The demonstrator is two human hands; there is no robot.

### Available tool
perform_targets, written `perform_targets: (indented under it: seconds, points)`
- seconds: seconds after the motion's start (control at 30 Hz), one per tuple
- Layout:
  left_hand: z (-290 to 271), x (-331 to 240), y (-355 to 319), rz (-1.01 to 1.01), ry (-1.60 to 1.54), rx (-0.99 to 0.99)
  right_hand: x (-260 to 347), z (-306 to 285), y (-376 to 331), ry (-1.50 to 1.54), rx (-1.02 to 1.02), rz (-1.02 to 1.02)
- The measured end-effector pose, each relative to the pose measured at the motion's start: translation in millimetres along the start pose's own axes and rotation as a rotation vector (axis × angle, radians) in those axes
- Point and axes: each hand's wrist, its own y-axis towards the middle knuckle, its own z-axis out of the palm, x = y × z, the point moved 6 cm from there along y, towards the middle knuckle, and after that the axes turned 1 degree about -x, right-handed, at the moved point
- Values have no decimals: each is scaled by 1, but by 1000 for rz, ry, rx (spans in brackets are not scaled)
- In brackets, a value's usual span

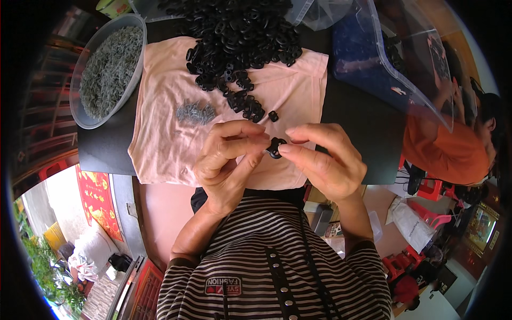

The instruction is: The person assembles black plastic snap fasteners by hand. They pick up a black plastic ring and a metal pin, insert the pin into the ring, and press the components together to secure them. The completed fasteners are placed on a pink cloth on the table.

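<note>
In the lower middle, the wearer's striped shirt (234,250) is filling the frame and being cut off by the bottom edge. Above it, at the centre, the left hand (224,160) is pinching the left edge of a small black piece (276,149), its fingertips partly covering it. The right hand (332,162) is resting its thumb against the piece's right side while its index finger is standing apart; whether another right finger is gripping from beneath, I cannot tell. Behind the hands a pink cloth (160,154) is covering part of a dark table (109,152). A loose black part (273,116) is lying just above the hands, near a tapering black heap (240,32) that is running out of the top edge. Left of it a little grey pile (195,112) is sitting, its single pieces blurring together. A round tub (93,124) is holding more grey pieces at upper left. At upper right a clear bin (354,58) is partly hiding its contents, and beyond it an orange-clad person (442,149) is showing sideways, distorted by the lens
</note>
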Motion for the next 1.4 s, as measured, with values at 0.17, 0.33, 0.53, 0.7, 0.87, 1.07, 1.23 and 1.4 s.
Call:
perform_targets:
  seconds: [0.17,0.33,0.53,0.7,0.87,1.07,1.23,1.4]
  points:
    - [6,5,2,-51,-67,-12,4,-11,2,-54,-16,-108]
    - [16,15,3,-125,147,160,-22,-79,14,-96,-529,56]
    - [24,18,1,-178,260,270,-66,-138,27,-466,-628,259]
    - [23,20,1,-187,257,266,-33,-116,32,-769,-524,146]
    - [20,25,-2,-218,223,253,-44,-8,7,-86,73,488]
    - [20,22,-4,-241,146,207,-53,34,-10,-125,243,500]
    - [16,18,-4,-181,120,168,-53,32,-12,44,145,622]
    - [4,23,-16,-315,-213,-51,-32,23,-11,386,141,900]
